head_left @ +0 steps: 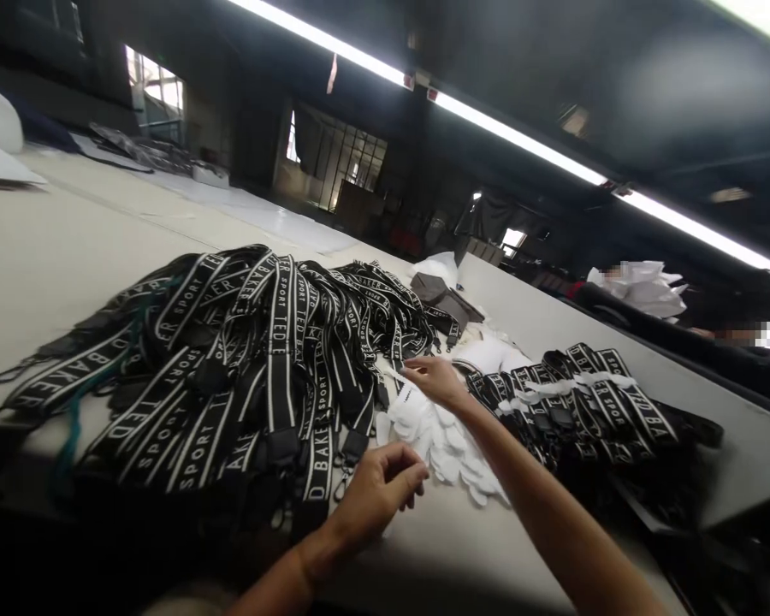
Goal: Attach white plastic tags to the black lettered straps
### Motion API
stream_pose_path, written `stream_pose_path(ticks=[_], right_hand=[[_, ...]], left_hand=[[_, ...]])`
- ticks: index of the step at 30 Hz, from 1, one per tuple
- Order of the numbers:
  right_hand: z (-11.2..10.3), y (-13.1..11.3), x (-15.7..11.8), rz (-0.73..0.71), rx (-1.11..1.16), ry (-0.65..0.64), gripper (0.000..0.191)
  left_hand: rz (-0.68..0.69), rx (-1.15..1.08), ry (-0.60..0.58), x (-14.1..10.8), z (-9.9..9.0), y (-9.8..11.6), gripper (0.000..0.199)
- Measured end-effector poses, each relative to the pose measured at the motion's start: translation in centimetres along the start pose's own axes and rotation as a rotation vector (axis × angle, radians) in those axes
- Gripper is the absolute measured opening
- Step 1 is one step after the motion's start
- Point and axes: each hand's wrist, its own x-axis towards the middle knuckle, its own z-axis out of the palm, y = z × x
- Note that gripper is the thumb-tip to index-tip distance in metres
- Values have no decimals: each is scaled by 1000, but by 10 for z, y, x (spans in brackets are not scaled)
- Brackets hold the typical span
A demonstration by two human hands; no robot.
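Note:
My left hand (385, 486) is curled closed above the table near the front, its thumb against the fingers, and nothing shows in it. Farther forward, my right hand (435, 381) has its fingers pinched together at a thin white strip (393, 375). Beneath my right forearm lies a spread of small white pieces (446, 441). To the left is a large heap of black and white lettered straps (279, 342) with metal clips on some ends. Right of my arm sits a second stack of such straps (607, 398), with white bands around them.
Dark grey folded pieces (446, 295) and a white bag (437, 267) lie behind the heap. A teal cord (72, 428) hangs among the straps at the left. The pale table (70, 231) runs far back. Strip lights hang overhead, and a white bundle (638, 287) sits at the right.

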Motion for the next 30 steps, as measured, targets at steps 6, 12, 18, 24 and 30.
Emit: stream_pose_path(ticks=[6, 12, 18, 24, 30], right_hand=[[84, -51, 78, -9, -2, 230, 43], [94, -106, 126, 22, -3, 292, 20], [51, -151, 124, -250, 646, 465, 33], [-63, -198, 101, -484, 1144, 560, 31], [-163, -244, -2, -652, 1011, 353, 30]], left_hand=[[73, 63, 104, -6, -20, 12, 25], [75, 97, 150, -2, -34, 13, 21], [73, 98, 159, -4, -42, 12, 21], [90, 80, 159, -6, -44, 16, 22], [134, -232, -26, 1, -44, 12, 37]])
